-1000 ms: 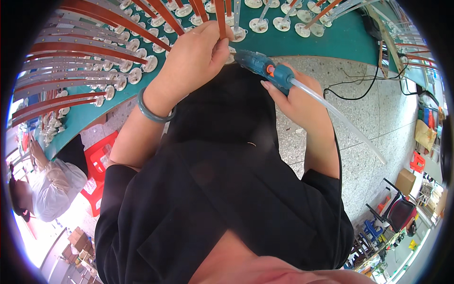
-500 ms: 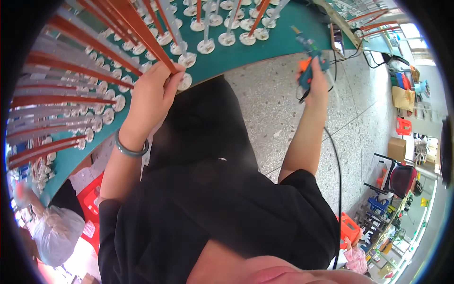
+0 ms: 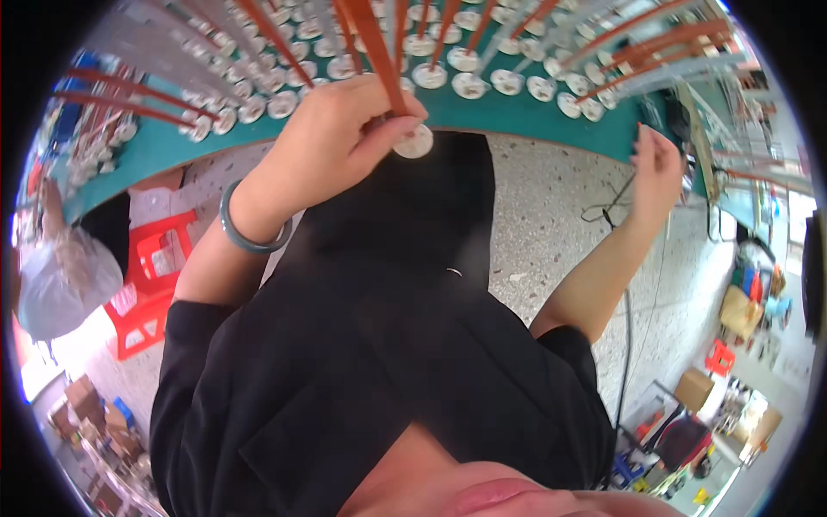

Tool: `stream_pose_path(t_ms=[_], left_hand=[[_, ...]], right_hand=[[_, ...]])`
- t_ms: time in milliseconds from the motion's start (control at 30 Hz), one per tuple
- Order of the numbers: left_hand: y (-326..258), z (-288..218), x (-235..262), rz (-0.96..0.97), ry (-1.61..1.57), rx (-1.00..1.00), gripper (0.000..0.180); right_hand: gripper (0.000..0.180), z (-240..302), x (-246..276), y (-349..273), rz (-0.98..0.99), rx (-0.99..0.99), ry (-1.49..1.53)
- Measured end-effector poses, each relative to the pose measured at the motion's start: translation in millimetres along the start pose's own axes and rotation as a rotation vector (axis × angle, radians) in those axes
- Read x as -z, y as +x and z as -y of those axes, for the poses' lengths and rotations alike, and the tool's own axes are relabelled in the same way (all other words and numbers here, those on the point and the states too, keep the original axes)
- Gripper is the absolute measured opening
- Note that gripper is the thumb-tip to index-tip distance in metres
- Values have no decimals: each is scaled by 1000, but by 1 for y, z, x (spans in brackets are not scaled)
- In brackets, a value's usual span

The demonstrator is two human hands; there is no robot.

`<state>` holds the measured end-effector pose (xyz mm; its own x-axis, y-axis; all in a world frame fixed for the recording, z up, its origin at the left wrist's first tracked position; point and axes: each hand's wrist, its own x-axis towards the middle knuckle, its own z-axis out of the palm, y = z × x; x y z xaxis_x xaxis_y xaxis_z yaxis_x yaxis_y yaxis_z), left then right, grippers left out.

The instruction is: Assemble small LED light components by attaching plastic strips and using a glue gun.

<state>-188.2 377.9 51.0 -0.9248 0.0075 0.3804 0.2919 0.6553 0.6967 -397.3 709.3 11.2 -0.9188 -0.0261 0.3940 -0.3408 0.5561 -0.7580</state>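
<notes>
My left hand point(image 3: 345, 142) pinches the lower end of a long orange-brown strip point(image 3: 377, 56) between thumb and fingers. A white round base point(image 3: 414, 142) shows just under the fingertips, at the near edge of the green table point(image 3: 465, 116). My right hand point(image 3: 656, 177) is stretched out to the right, by the table's right end. Its fingers are loosely bent and apart, and I see no tool in them. Dark objects point(image 3: 676, 112) lie just beyond this hand; whether they include the glue gun is unclear.
Many more strips, orange-brown and clear, stand on white bases point(image 3: 469, 84) across the table. A black cable point(image 3: 627, 353) hangs at my right. Red stools point(image 3: 159, 250) stand at the left, near a co-worker's pale sleeve point(image 3: 69, 280). A cardboard box point(image 3: 694, 389) sits farther right.
The teal and orange glue gun has left my right hand, which has moved farther right. My view has turned; my left hand still grips an orange-brown strip near its base.
</notes>
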Motion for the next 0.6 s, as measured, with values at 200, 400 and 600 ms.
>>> stream_pose_path(t_ms=[200,400,600], left_hand=[[-41,-12,51,41,38,-10,12],[-141,4,166,-414,278,313,13],[-145,125,249,-618,668,326,19]], right_hand=[[57,86,-109,-102,1620,216,396],[5,61,-114,-86,1268,57,449],[6,66,-136,-82,940,-162,416]])
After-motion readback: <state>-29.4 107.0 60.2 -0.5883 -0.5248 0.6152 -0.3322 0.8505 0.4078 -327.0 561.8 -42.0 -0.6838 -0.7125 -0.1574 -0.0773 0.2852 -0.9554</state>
